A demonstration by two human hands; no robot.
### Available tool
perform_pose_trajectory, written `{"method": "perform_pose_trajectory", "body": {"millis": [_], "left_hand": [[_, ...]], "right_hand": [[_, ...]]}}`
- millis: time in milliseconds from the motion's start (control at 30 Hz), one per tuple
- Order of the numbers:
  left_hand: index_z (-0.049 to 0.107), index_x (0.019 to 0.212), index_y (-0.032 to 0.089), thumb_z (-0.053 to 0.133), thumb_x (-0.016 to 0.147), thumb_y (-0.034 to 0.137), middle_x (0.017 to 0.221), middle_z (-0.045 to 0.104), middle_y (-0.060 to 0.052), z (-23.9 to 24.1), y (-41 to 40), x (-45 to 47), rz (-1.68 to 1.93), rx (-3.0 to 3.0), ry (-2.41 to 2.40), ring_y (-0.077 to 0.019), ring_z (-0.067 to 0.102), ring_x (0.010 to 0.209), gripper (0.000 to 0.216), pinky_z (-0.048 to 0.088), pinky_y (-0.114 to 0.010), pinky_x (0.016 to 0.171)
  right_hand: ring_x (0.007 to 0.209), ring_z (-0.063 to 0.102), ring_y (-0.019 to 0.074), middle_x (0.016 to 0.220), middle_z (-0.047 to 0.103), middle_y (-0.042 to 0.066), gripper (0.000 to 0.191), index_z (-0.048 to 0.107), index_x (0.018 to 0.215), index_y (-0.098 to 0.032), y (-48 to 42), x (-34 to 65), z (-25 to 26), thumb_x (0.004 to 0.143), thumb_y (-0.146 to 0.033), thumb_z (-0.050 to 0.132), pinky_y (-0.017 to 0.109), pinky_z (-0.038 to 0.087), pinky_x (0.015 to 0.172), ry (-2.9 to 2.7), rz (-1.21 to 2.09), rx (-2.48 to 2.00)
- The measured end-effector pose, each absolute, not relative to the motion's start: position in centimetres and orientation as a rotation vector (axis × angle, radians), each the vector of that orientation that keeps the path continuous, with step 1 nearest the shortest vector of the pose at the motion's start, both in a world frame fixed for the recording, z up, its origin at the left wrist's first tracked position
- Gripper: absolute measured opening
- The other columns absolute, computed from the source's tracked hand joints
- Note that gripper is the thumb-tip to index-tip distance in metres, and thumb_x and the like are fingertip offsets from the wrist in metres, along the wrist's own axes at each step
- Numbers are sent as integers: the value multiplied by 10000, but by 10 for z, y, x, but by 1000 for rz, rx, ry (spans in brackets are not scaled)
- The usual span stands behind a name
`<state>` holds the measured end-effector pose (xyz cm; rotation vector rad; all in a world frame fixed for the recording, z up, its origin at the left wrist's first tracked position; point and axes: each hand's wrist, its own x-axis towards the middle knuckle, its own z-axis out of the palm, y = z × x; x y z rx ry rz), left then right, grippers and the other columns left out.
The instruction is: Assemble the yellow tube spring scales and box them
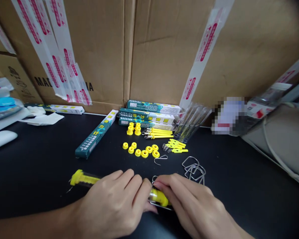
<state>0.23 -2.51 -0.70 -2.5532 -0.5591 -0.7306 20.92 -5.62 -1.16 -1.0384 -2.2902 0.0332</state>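
Observation:
My left hand (117, 199) is wrapped round the clear tube of a spring scale (86, 179), whose yellow cap and thin wire hook stick out to the left. At the tube's other yellow end, my right hand (189, 199) is closed on a bent metal wire ring, its fingers hiding part of it. Beyond the hands lie a loose wire hook (160, 159), yellow ring caps (144, 153) and taller yellow caps (130, 128). Several bent wire rings (194, 169) are heaped by my right hand. Farther back are yellow rods with springs (161, 133) and short yellow pieces with springs (178, 146).
Printed narrow boxes (149, 116) are stacked at the back, and another box (97, 134) lies slanted to their left. Clear tubes (193, 121) lean nearby. A plastic bottle (261, 106) and a grey bag (279, 139) stand right. White paper (43, 119) lies left. Large cartons (154, 59) close off the back.

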Motion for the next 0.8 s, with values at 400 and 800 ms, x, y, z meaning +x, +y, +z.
{"method": "perform_pose_trajectory", "body": {"millis": [400,800], "left_hand": [[539,789,170,369,1053,287,586,557,26,-10,-24,3,-700,-2569,-635,-176,556,473,335,367,-338,425],[499,864,187,209,1078,318,647,624,5,-9,-19,0,-662,-2613,-848,-181,662,531,384,463,-293,475]], "right_hand": [[663,736,135,837,759,30,243,542,1009,-194,-60,206,-1,1077,-189,309,214,525,557,-2220,-132,-1012],[947,651,218,1037,694,104,243,592,1122,-156,-52,215,7,993,-359,555,326,545,831,-2344,-110,-928]]}}
